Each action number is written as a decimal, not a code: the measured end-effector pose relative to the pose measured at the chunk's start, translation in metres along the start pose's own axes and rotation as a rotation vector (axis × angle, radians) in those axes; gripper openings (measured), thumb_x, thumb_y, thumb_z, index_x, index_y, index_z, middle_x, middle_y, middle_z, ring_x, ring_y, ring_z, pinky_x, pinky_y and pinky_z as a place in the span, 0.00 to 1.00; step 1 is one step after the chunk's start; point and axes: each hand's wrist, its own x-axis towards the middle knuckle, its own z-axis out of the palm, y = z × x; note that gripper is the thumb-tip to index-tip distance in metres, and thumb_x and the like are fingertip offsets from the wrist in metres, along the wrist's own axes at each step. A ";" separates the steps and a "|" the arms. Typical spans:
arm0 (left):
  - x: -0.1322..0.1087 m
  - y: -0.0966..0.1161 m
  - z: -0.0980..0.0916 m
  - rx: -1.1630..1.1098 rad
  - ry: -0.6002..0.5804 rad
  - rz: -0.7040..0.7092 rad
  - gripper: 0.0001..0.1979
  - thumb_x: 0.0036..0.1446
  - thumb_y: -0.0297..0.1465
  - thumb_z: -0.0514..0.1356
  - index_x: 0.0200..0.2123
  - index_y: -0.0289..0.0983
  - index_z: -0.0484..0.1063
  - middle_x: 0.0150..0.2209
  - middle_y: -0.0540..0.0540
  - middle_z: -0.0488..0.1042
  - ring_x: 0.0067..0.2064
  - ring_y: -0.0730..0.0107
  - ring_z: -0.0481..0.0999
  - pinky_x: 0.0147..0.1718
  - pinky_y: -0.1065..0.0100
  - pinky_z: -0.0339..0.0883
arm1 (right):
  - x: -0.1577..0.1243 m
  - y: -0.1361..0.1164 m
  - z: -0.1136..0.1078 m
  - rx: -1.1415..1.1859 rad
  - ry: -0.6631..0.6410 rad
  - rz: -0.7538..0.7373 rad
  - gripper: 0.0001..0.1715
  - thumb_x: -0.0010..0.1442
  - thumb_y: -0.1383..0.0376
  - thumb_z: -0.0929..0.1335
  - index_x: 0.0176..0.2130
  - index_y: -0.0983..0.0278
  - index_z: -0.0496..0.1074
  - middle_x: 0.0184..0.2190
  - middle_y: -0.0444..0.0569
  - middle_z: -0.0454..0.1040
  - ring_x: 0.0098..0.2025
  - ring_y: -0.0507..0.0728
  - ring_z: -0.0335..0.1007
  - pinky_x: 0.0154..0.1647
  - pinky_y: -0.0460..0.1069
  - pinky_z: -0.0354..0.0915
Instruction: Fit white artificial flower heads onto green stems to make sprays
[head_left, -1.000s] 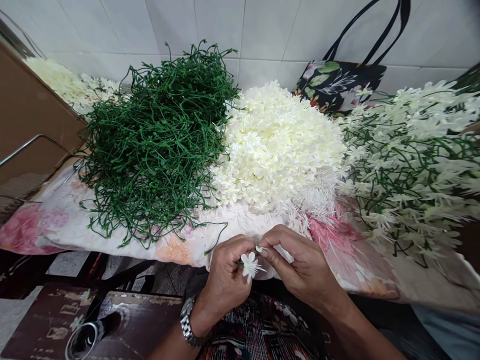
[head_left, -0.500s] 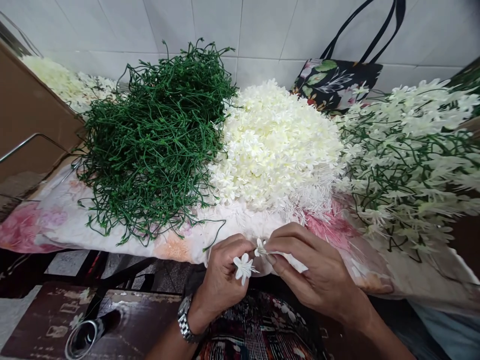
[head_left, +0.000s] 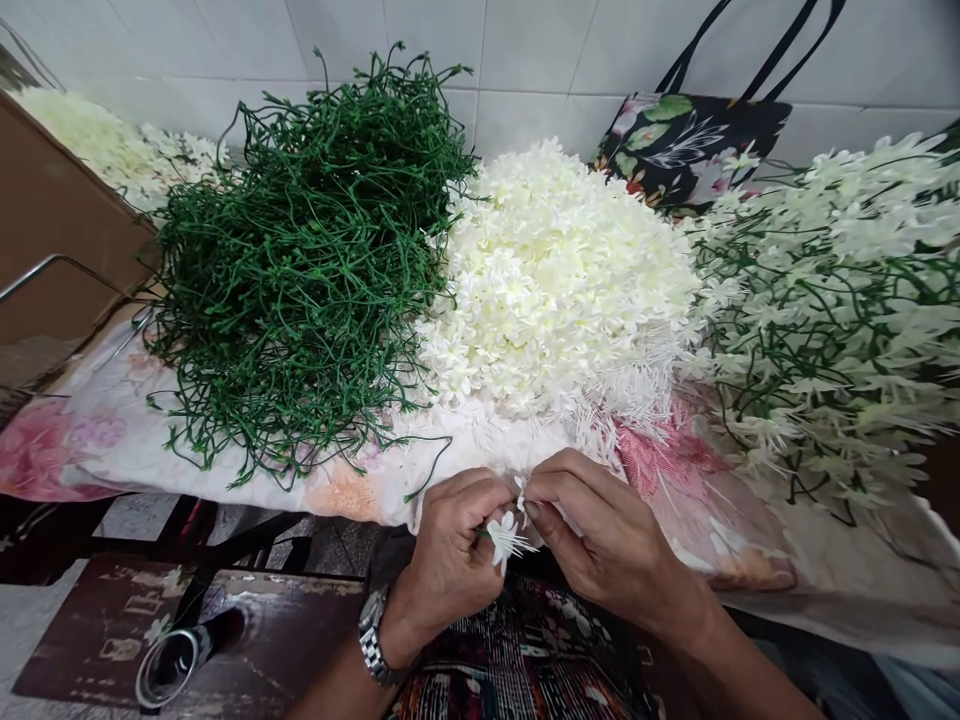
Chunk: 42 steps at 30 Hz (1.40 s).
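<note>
My left hand (head_left: 459, 540) is closed around a green plastic stem, mostly hidden in the fist, with a white artificial flower (head_left: 507, 540) on it below the thumb. A second small white flower (head_left: 520, 492) sits between the two hands, pinched by the thumb and forefinger of my right hand (head_left: 600, 530). Behind the hands lies a heap of loose white flower heads (head_left: 555, 280). To its left is a tangled pile of green stems (head_left: 300, 270). One loose stem (head_left: 433, 462) rests on the cloth just beyond my left hand.
Finished-looking flower sprays (head_left: 832, 330) lie at the right. A flowered cloth (head_left: 225, 490) covers the table. At the back stands a floral bag (head_left: 690, 150) against the tiled wall. A cardboard box (head_left: 60, 220) is at the left; a glass of dark drink (head_left: 169, 668) stands lower left.
The right fingers have closed in on the small flower beside the left hand. The flower on the left hand's stem has turned and shifted slightly right. The view has tilted slightly.
</note>
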 end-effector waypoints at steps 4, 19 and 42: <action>0.001 0.001 0.001 0.037 -0.001 -0.026 0.10 0.40 0.17 0.49 0.19 0.38 0.53 0.18 0.53 0.53 0.21 0.75 0.55 0.20 0.71 0.47 | -0.001 0.003 0.003 0.007 -0.003 0.002 0.10 0.59 0.76 0.59 0.32 0.65 0.65 0.25 0.48 0.64 0.28 0.52 0.61 0.28 0.47 0.62; 0.002 0.001 0.002 0.092 0.002 -0.021 0.12 0.31 0.17 0.46 0.19 0.39 0.50 0.18 0.54 0.53 0.21 0.75 0.55 0.20 0.72 0.46 | -0.002 0.005 0.003 -0.024 -0.042 -0.028 0.11 0.58 0.77 0.59 0.32 0.65 0.65 0.26 0.48 0.65 0.29 0.52 0.62 0.27 0.47 0.62; -0.007 0.019 -0.008 0.262 0.038 0.098 0.12 0.49 0.17 0.51 0.20 0.38 0.54 0.19 0.53 0.54 0.23 0.75 0.56 0.22 0.70 0.48 | 0.000 -0.010 -0.011 0.161 0.064 0.121 0.05 0.58 0.72 0.64 0.33 0.64 0.68 0.27 0.45 0.69 0.29 0.49 0.67 0.29 0.44 0.64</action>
